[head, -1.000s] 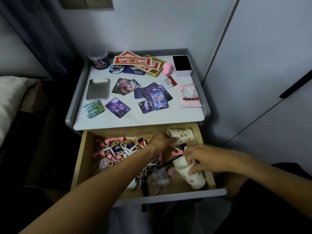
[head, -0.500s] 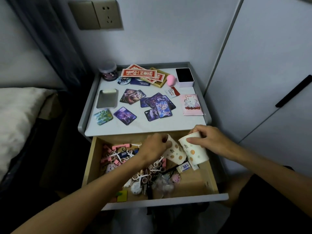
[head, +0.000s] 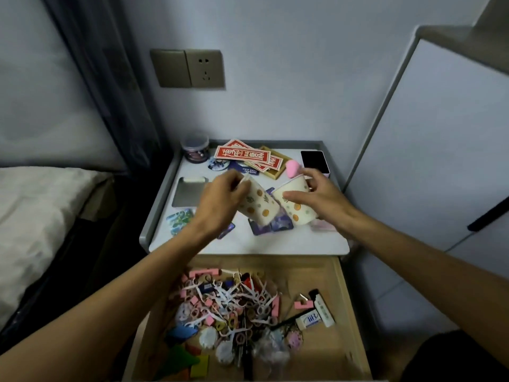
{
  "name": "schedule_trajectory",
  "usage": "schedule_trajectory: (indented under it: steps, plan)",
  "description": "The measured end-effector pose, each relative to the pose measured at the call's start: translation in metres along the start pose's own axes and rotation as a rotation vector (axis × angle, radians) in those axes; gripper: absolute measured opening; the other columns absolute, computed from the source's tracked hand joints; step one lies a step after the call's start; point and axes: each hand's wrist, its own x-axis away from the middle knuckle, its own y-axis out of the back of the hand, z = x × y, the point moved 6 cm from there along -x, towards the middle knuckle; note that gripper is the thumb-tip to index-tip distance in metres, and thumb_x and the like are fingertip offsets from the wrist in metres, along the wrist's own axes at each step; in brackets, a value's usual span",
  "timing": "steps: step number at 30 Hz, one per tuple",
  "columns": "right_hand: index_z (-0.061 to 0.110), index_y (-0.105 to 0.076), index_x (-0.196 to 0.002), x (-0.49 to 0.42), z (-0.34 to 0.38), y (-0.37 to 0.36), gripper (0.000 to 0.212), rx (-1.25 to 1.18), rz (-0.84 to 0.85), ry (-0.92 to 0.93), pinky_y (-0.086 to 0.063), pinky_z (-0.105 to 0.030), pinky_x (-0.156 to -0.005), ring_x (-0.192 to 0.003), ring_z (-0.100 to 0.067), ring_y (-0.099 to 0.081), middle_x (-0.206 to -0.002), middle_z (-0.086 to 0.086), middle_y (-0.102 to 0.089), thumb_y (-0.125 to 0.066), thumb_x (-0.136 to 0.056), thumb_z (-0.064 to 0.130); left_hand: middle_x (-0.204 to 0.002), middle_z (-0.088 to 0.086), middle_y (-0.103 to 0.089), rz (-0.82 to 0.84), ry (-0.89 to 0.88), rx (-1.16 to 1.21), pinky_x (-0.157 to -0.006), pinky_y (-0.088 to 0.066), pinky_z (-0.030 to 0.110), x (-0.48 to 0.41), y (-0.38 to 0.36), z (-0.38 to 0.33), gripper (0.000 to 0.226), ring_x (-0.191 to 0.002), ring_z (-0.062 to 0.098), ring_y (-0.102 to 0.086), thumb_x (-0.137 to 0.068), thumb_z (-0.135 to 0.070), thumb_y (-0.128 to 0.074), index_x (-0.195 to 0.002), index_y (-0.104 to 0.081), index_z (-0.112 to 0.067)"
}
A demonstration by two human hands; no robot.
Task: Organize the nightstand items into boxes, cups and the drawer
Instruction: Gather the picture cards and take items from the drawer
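Note:
I hold two white paper cups with orange dots above the nightstand top point(head: 289, 241). My left hand point(head: 220, 199) grips one cup point(head: 259, 206) near its rim, tilted with its mouth to the upper left. My right hand point(head: 316, 197) grips the other cup point(head: 296, 205), mouth up and leaning left. The two cups touch at their lower ends. Below, the wooden drawer point(head: 341, 299) stands open with a heap of floss picks, pink clips and small trinkets point(head: 231, 307). Picture cards point(head: 272, 226) lie on the top under the cups.
On the top lie a metal tin lid point(head: 188, 190), red envelopes point(head: 242, 155) on a wooden tray, a pink sponge point(head: 291, 168), a white box with a dark inside point(head: 314, 161) and a small jar point(head: 195, 148). A bed is at left, a cabinet at right.
Both hands have lifted the cups out of the drawer and carried them up over the nightstand top. The camera has tilted upward, showing more wall.

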Motion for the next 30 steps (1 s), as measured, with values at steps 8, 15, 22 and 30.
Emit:
schedule_trajectory:
  steps: [8, 15, 22, 30]
  plan:
    - [0.018, -0.033, -0.149, -0.173, 0.028, 0.044, 0.092, 0.689, -0.162, 0.250, -0.039, -0.028, -0.098, -0.131, -0.025, -0.046, -0.149, -0.006, -0.043, -0.084, -0.072, 0.013, -0.109, 0.014, -0.070, -0.286, 0.303, 0.342, -0.089, -0.056, 0.039, -0.101, 0.058, 0.080, 0.009, -0.091, 0.023, -0.068, -0.099, -0.013, -0.057, -0.096, -0.065, -0.016]
    - [0.020, -0.039, -0.146, -0.273, -0.008, 0.054, 0.086, 0.820, -0.093, 0.219, -0.036, -0.033, -0.106, -0.132, -0.028, -0.044, -0.149, -0.005, -0.044, -0.084, -0.073, 0.014, -0.103, 0.018, -0.068, -0.369, 0.432, 0.441, -0.095, -0.053, 0.049, -0.152, 0.066, 0.153, 0.008, -0.096, 0.032, -0.067, -0.099, -0.008, -0.054, -0.104, -0.061, -0.008]
    - [0.023, -0.039, -0.144, -0.280, -0.036, 0.054, 0.085, 0.882, 0.051, 0.121, -0.040, -0.044, -0.108, -0.129, -0.026, -0.045, -0.146, -0.004, -0.044, -0.084, -0.072, 0.018, -0.106, 0.016, -0.066, -0.326, 0.424, 0.413, -0.089, -0.052, 0.040, -0.164, 0.059, 0.164, 0.015, -0.095, 0.028, -0.065, -0.099, -0.005, -0.053, -0.113, -0.059, -0.005]
    - [0.024, -0.043, -0.143, -0.243, -0.005, -0.003, 0.071, 0.839, -0.128, 0.316, -0.034, -0.044, -0.111, -0.137, -0.025, -0.034, -0.151, -0.005, -0.037, -0.076, -0.080, 0.018, -0.104, 0.018, -0.067, -0.350, 0.442, 0.312, -0.095, -0.052, 0.050, -0.162, 0.079, 0.175, 0.014, -0.099, 0.034, -0.064, -0.096, -0.002, -0.053, -0.106, -0.062, -0.007]
